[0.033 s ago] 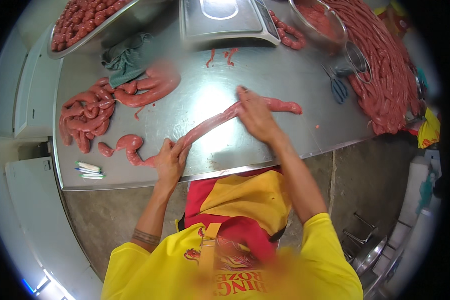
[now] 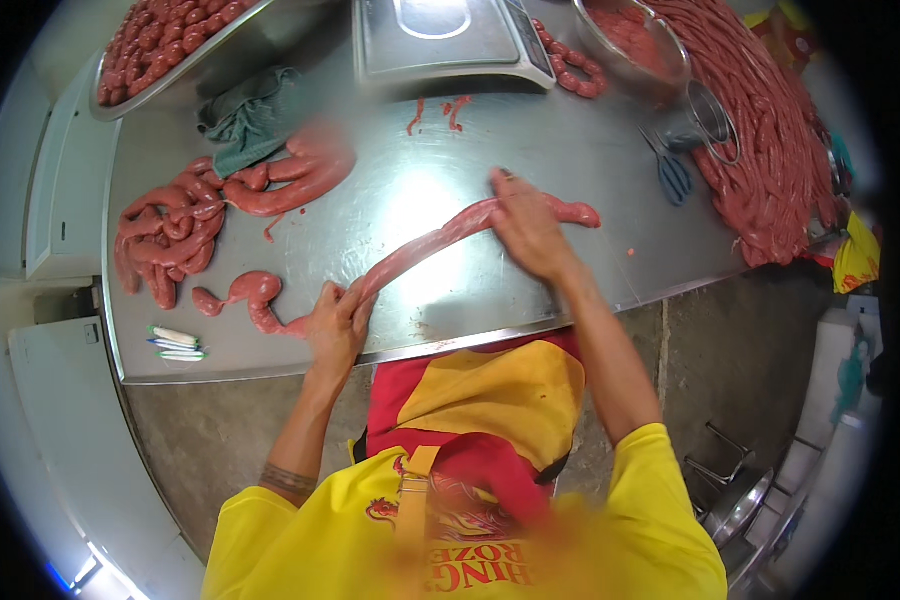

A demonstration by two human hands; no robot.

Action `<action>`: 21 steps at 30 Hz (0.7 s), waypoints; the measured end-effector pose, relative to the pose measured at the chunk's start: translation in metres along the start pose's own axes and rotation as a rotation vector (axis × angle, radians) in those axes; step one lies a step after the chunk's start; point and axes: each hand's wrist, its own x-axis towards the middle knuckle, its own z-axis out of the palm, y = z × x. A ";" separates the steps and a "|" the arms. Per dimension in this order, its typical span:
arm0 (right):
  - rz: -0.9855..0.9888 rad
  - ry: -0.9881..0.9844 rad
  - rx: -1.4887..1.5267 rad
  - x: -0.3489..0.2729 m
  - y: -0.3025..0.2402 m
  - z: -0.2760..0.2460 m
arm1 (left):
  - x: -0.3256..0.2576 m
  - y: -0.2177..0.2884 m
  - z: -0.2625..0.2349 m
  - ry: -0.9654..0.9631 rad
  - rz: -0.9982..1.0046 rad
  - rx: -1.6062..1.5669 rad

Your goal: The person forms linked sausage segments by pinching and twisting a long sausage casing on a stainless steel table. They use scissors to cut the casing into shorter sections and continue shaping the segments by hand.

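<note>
Thing: long raw sausage [image 2: 425, 243], pinkish-red, soft and glossy, uncut.
Pose: stretched slantwise across the steel bench [image 2: 570, 150], from lower left to upper right.
Left end: pinched in the left hand [image 2: 335, 325], near the bench's front edge.
Right part: pressed under the right hand [image 2: 528, 225]; its tip pokes out beyond.

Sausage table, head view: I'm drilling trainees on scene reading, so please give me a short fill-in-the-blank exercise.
1. Both hands rest on one long ____ stretched across the steel table.
2. The left hand pinches its ____ end.
3. The blue-handled scissors lie to the ____ of the right hand.

Missing words: sausage; left; right
</note>
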 end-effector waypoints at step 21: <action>0.375 0.360 -0.150 -0.079 0.072 -0.074 | 0.089 0.118 0.055 -0.132 0.046 -0.062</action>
